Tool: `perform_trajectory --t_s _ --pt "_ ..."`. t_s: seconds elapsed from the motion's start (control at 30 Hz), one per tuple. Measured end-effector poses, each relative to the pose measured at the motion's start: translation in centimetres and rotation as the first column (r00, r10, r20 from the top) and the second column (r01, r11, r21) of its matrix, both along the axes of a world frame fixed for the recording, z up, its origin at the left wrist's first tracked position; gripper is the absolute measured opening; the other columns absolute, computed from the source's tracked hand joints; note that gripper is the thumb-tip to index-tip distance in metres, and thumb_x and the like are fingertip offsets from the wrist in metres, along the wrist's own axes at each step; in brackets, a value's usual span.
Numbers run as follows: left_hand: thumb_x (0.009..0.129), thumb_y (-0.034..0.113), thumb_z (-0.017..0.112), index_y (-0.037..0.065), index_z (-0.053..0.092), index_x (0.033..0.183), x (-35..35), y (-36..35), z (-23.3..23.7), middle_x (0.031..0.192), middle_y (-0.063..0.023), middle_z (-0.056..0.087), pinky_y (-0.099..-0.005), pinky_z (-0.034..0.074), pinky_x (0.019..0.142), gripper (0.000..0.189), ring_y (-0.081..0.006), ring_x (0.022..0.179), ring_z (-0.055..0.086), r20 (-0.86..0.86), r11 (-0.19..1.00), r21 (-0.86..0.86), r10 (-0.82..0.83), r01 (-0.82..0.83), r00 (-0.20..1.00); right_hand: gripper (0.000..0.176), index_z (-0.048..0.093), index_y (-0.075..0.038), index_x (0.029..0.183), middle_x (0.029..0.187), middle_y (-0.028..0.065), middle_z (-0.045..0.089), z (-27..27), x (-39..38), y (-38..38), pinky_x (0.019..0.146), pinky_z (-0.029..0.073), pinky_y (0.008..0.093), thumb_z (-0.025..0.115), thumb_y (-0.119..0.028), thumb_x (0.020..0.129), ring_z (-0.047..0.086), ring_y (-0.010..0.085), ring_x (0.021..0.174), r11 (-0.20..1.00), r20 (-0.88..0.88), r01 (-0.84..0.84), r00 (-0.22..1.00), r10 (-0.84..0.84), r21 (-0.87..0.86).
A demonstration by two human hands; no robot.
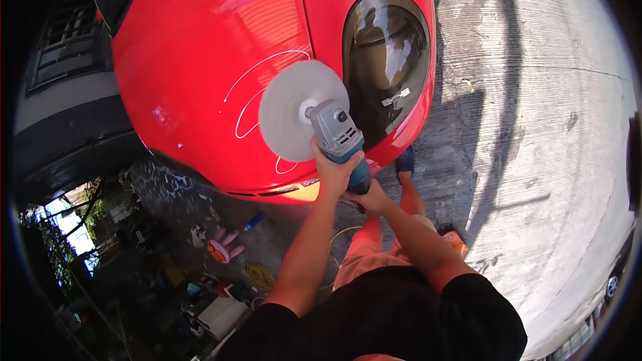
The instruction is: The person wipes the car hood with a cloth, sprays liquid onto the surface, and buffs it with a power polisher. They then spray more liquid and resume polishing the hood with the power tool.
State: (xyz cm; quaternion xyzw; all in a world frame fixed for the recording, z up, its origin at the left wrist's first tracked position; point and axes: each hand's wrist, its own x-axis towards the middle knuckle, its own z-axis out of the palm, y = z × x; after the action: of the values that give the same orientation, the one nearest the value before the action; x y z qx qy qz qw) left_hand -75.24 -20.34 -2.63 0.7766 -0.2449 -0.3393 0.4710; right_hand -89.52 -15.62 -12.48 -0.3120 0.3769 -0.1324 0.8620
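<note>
Both my hands are closed on a grey and blue power polisher (338, 127) with a round white pad (291, 117). My left hand (334, 172) grips the body just behind the grey head. Farther back, my right hand (372, 198) wraps round the dark rear handle, its fingers partly hidden. The pad lies over the front of a red car hood (214, 60), beside the dark headlight (386, 60). Its edge looks smeared, as if turning. Thin white curved lines of what looks like polish (257, 67) show on the red paint left of the pad and below it.
Ridged concrete (535, 93) stretches along the right, crossed by shadows. At lower left lie a blue bottle-like object (254, 220), a pink item (224, 247) and a coiled yellow hose or cord (257, 274). A thin yellow line runs near my legs. An orange object (455, 242) sits behind my feet.
</note>
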Motion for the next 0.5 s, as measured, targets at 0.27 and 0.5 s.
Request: perform_trajectory --t_s 0.27,0.5 --pt "0.075 0.007 0.098 0.005 0.036 0.145 1.5 -1.3 -0.1 0.131 -0.0145 0.063 -0.041 0.058 0.101 0.093 -0.0245 0.121 0.067 -0.026 0.996 -0.08 -0.043 0.041 0.999 0.039 0.076 -0.003 0.114 0.087 0.005 0.076 0.4 1.1 -1.5 0.066 0.054 0.0336 0.093 -0.018 0.082 0.07 0.0134 0.073 0.989 0.016 0.109 0.994 -0.108 -0.101" --pt "0.078 0.008 0.098 0.006 0.038 0.139 1.5 -1.3 -0.4 0.129 -0.013 0.064 -0.0401 0.059 0.1 0.086 -0.0236 0.118 0.068 -0.019 0.995 -0.092 -0.026 0.024 0.999 0.044 0.076 -0.002 0.119 0.103 0.0083 0.08 0.4 0.8 -2.1 0.083 0.059 0.0375 0.093 -0.019 0.082 0.075 0.0168 0.09 0.988 -0.031 0.021 0.999 -0.026 -0.155"
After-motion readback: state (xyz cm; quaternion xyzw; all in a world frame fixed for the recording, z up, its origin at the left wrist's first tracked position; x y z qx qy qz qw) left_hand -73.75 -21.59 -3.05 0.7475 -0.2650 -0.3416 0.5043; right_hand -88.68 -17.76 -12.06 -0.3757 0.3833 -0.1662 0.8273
